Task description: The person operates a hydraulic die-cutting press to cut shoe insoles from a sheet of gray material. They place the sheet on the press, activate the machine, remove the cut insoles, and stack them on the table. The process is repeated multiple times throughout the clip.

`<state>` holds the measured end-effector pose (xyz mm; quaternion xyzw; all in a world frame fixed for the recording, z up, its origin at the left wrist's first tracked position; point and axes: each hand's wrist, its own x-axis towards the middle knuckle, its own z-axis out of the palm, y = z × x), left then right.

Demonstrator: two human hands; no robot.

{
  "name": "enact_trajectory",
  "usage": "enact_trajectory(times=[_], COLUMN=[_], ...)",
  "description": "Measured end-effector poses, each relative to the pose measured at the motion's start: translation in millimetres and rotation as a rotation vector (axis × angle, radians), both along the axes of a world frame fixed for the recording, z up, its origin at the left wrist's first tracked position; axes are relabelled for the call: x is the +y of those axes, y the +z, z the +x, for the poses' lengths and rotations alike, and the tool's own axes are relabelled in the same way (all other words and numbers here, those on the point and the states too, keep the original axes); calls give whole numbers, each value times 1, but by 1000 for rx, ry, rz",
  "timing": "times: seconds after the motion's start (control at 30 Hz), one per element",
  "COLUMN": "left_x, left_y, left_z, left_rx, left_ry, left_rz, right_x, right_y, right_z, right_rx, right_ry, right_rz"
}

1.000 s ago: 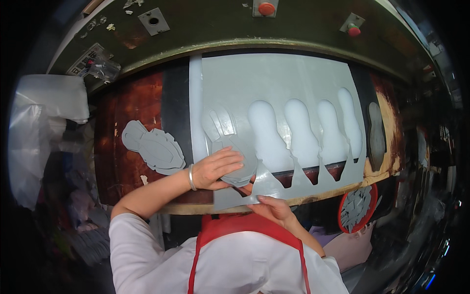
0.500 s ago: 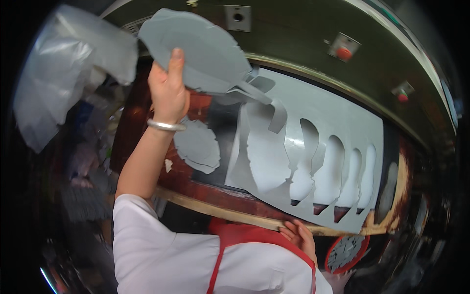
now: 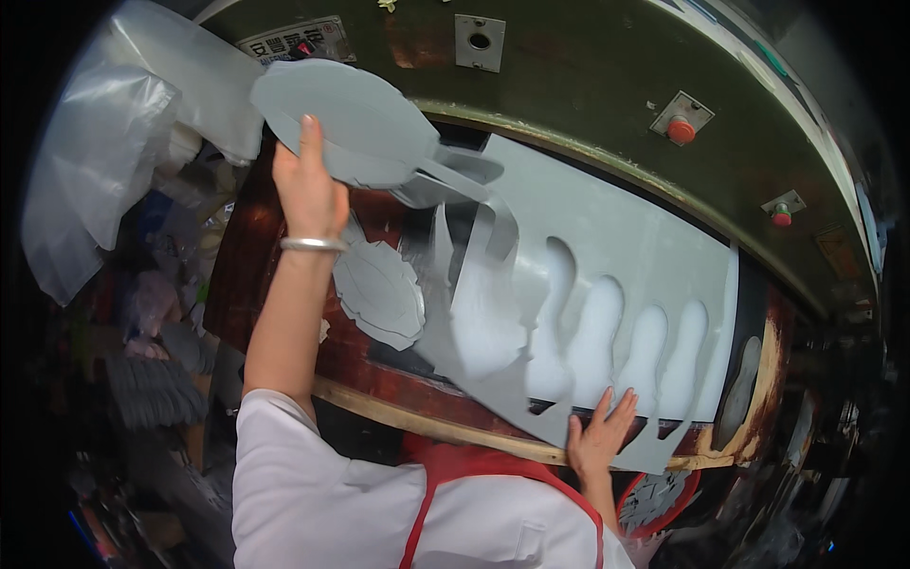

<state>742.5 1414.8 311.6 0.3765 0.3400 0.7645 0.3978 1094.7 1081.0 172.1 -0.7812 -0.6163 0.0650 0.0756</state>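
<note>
My left hand (image 3: 311, 194) grips the near edge of grey oval sheet pieces (image 3: 355, 119), thumb on top, raised over the left of the worktop. Behind them, narrow grey strips trail toward a large grey sheet (image 3: 607, 223) with several sole-shaped holes. White surface shows through the holes. My right hand (image 3: 602, 438) lies with fingers spread on the near edge of this sheet, holding nothing. Other grey oval cut pieces (image 3: 379, 294) lie on the reddish-brown worktop, right of my left forearm.
A dark green machine (image 3: 578, 66) with a red button (image 3: 681, 131) spans the far side. Clear plastic bags (image 3: 104, 161) hang at the left. Below the table's wooden edge (image 3: 398, 417) stands a red bin (image 3: 659, 498) of grey scraps. A worn sole-shaped hollow (image 3: 737, 394) marks the right end.
My left hand has moved left with the oval pieces. The right hand has come up from the table's edge onto the sheet. The holed sheet has slid left and toward me.
</note>
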Motion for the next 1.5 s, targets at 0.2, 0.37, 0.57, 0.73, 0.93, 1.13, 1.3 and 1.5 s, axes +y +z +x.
enact_trajectory(times=[0.2, 0.37, 0.57, 0.73, 0.93, 1.13, 1.3, 1.5], left_x=[14, 3, 3, -18, -94, -162, -245, -266], left_y=[46, 66, 54, 17, -105, -104, -95, -123], left_z=[-60, -99, -117, -116, -82, -57, 4, 86], left_rx=[-37, 166, 338, 965, 1610, 1897, 1478, 893], left_ry=[115, 114, 196, 586, -227, -140, -482, -470], left_rz=[16, -50, -56, 100, 538, 152, -290, -467], right_x=[-36, -47, -21, -6, 5, -25, -80, -89], right_y=[9, 19, 30, 46, 45, 33, 5, -23], right_z=[108, 142, 110, 79, 59, 138, 221, 258], right_rx=[-171, -151, -30, 41, 103, 48, -73, -149], right_ry=[-7, 131, 35, 107, 122, -255, -739, -568], right_rz=[-63, 179, 354, 336, 353, 399, 179, 478])
